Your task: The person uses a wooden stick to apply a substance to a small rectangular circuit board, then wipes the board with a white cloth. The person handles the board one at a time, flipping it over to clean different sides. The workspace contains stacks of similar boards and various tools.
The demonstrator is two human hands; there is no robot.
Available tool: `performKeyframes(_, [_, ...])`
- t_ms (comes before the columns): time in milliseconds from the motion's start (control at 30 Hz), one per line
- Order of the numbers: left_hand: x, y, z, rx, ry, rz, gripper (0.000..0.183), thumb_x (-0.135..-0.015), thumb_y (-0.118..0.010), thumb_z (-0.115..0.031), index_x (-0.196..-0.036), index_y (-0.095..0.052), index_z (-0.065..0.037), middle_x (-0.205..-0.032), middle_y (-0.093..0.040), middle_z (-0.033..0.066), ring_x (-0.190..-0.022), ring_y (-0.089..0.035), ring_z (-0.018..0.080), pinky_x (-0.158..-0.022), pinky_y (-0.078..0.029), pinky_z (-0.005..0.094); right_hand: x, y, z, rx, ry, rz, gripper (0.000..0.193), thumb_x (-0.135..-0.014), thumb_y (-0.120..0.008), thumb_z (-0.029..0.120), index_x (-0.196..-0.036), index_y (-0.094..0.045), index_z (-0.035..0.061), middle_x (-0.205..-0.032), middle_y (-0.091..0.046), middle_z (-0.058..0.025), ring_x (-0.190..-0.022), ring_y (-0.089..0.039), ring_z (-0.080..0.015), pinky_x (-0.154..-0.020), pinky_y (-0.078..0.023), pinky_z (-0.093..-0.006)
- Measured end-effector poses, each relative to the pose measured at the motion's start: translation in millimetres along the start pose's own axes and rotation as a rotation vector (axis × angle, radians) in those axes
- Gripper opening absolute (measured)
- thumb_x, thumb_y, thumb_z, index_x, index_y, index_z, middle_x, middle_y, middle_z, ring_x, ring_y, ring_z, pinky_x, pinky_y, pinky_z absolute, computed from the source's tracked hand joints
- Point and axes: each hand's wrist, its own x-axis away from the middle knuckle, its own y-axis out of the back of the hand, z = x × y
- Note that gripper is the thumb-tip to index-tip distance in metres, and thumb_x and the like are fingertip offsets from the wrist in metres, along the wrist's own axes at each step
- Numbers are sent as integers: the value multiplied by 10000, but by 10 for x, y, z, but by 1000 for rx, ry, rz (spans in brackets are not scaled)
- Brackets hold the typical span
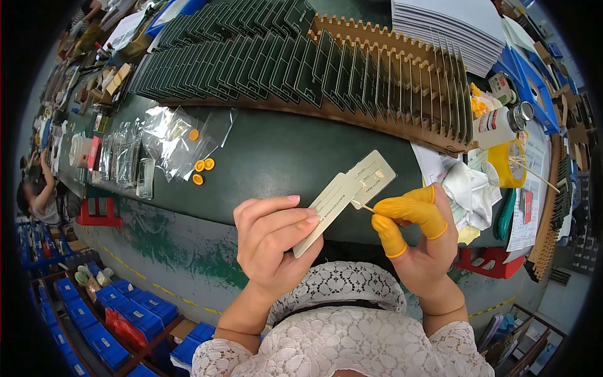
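Note:
My left hand (pixel 271 245) holds a flat, pale panel (pixel 331 196) by its near end, thumb beneath and fingers across the top. The panel is long, with a wider far end, printed lettering and a shiny patch on that end. Yellow finger cots (pixel 414 210) cover the thumb and some fingers of my right hand (pixel 436 242). Pinched in those fingers is a thin wooden stick (pixel 369 208), its tip at the edge of the panel's far part. Whether the tip touches the panel I cannot tell. Both hands are above the near edge of the dark green table (pixel 270 163).
Brown slotted racks (pixel 389 131) full of upright green-backed boards (pixel 270 66) span the back. Clear plastic bags (pixel 173 141) and orange rolled finger cots (pixel 200 166) lie left. At right are a bottle (pixel 496 125), a yellow tape roll (pixel 502 164), a white cloth (pixel 468 191) and a green-handled tool (pixel 506 213).

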Motion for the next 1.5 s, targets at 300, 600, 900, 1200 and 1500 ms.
performKeyframes(300, [2,-1,0,5,0,2,350,-672,-773,100,-929,-622,-85,-902,-705,52,-902,-659,273,-801,-487,371,18,-16,-4,39,33,-17,287,-728,-823,53,-983,-693,67,-855,-634,-57,-706,-506,-223,-634,-384,-330])
performKeyframes(600, [1,1,-2,6,2,-1,342,-677,-772,99,-923,-622,-85,-899,-704,49,-899,-659,269,-801,-486,367,18,-42,-25,48,38,-36,287,-725,-823,47,-979,-690,65,-852,-631,-62,-706,-503,-232,-631,-379,-334])
performKeyframes(900, [-2,-4,3,1,1,2,361,-661,-775,111,-922,-622,-86,-901,-701,48,-896,-662,269,-794,-489,367,9,-21,-7,43,27,-24,294,-717,-829,47,-974,-688,64,-844,-632,-67,-702,-503,-233,-628,-371,-335])
performKeyframes(1200, [2,-3,2,1,5,1,359,-665,-775,110,-922,-621,-88,-901,-702,48,-902,-660,269,-798,-492,364,-3,-11,-46,62,22,-55,295,-723,-819,26,-984,-685,56,-840,-626,-76,-707,-506,-238,-651,-369,-338])
performKeyframes(1500, [8,-2,4,4,6,2,355,-677,-779,103,-928,-618,-90,-892,-702,45,-902,-659,266,-800,-493,359,-7,0,-34,59,17,-55,301,-724,-820,27,-993,-686,55,-854,-624,-79,-716,-510,-239,-653,-369,-337])
